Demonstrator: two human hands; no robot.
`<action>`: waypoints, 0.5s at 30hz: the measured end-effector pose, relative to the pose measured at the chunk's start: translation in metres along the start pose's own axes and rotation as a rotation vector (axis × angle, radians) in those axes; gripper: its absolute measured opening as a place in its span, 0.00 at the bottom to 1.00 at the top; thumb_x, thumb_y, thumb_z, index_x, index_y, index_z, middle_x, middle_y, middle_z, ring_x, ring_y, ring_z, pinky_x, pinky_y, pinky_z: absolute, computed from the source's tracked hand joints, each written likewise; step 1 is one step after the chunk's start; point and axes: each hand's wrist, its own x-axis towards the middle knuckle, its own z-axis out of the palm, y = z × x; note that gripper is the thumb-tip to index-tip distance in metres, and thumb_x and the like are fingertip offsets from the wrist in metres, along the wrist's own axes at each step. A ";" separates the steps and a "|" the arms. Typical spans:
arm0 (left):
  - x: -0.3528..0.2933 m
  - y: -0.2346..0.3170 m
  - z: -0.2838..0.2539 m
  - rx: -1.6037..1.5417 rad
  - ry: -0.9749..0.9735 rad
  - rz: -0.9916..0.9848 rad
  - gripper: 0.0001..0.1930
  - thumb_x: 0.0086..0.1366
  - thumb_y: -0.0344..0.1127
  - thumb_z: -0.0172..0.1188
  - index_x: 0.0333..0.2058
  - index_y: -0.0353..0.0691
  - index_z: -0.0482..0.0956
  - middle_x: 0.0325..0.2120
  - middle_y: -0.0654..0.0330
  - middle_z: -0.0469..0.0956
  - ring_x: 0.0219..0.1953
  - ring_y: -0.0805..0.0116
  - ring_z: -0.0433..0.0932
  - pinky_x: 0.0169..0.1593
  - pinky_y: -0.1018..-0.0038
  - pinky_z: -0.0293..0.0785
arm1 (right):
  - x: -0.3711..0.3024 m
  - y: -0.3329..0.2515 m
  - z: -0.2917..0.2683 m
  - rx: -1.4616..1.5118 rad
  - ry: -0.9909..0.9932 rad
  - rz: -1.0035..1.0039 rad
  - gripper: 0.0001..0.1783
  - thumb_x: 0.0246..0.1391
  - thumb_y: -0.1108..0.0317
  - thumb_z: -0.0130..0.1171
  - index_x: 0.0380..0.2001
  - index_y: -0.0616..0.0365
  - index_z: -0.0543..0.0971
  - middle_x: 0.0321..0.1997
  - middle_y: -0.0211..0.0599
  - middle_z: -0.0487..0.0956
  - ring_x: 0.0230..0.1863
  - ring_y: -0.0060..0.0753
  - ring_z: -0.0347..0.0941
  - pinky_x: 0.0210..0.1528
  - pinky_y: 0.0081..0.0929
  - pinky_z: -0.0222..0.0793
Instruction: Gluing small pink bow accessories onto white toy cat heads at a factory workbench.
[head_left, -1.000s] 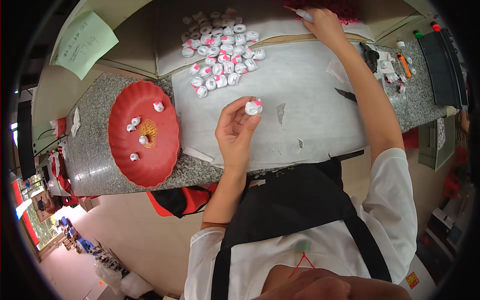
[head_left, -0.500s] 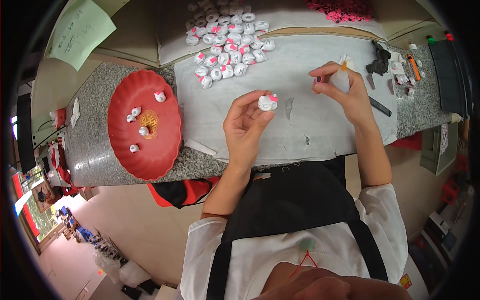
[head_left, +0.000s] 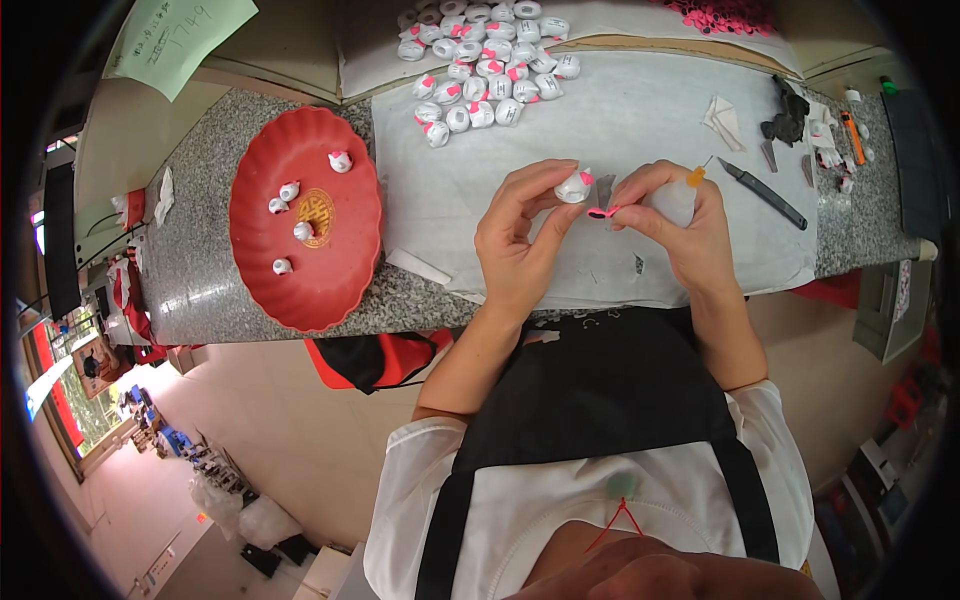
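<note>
A white doll head [head_left: 573, 188] is pinched in the left hand [head_left: 520, 240] over white paper [head_left: 430, 205]; a pink-and-black piece [head_left: 602, 213] and bottle [head_left: 675, 203] are held in the right hand [head_left: 695, 240].

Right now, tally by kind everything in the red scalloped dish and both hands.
Small white rounded pieces, red dish: 5
White pink-bowed piece, left hand: 1
Flat pink-and-black piece, right hand: 1
Translucent orange-tipped bottle, right hand: 1
Total: 8
</note>
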 end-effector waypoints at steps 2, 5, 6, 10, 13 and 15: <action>0.000 -0.001 0.000 0.050 -0.024 0.037 0.14 0.48 0.18 0.52 0.37 0.31 0.66 0.38 0.51 0.67 0.39 0.67 0.69 0.38 0.79 0.68 | -0.002 -0.003 0.004 0.030 0.017 0.017 0.04 0.38 0.78 0.54 0.21 0.65 0.70 0.23 0.36 0.71 0.24 0.24 0.67 0.29 0.20 0.64; 0.000 -0.002 0.000 0.118 -0.063 0.097 0.14 0.48 0.18 0.51 0.37 0.30 0.66 0.39 0.50 0.66 0.39 0.67 0.68 0.38 0.80 0.68 | -0.001 -0.002 0.009 0.046 0.045 0.037 0.04 0.38 0.78 0.55 0.21 0.64 0.70 0.23 0.34 0.70 0.24 0.23 0.66 0.28 0.19 0.62; 0.000 -0.002 -0.001 0.131 -0.076 0.106 0.15 0.48 0.18 0.52 0.37 0.30 0.67 0.39 0.50 0.66 0.40 0.67 0.68 0.39 0.79 0.67 | 0.000 -0.002 0.009 0.031 0.057 0.041 0.05 0.38 0.78 0.55 0.21 0.64 0.70 0.23 0.34 0.70 0.24 0.22 0.65 0.28 0.18 0.62; 0.001 0.002 -0.001 0.105 -0.113 0.102 0.15 0.47 0.19 0.53 0.37 0.31 0.67 0.39 0.49 0.66 0.40 0.66 0.68 0.40 0.78 0.67 | 0.000 0.000 0.009 -0.038 0.067 0.040 0.05 0.37 0.78 0.55 0.21 0.64 0.70 0.23 0.33 0.70 0.25 0.20 0.65 0.29 0.17 0.61; 0.000 0.004 -0.001 -0.069 -0.080 -0.063 0.15 0.47 0.20 0.54 0.36 0.31 0.67 0.39 0.48 0.66 0.39 0.66 0.68 0.41 0.77 0.66 | -0.001 0.004 0.009 -0.090 0.079 -0.018 0.07 0.37 0.78 0.56 0.24 0.63 0.70 0.24 0.32 0.70 0.25 0.19 0.64 0.29 0.16 0.61; 0.001 0.005 -0.001 -0.194 -0.054 -0.112 0.14 0.47 0.21 0.54 0.36 0.31 0.67 0.39 0.48 0.67 0.39 0.67 0.68 0.41 0.77 0.66 | -0.001 0.006 0.011 -0.188 0.154 -0.116 0.11 0.35 0.78 0.57 0.27 0.62 0.69 0.24 0.32 0.69 0.24 0.18 0.64 0.26 0.14 0.60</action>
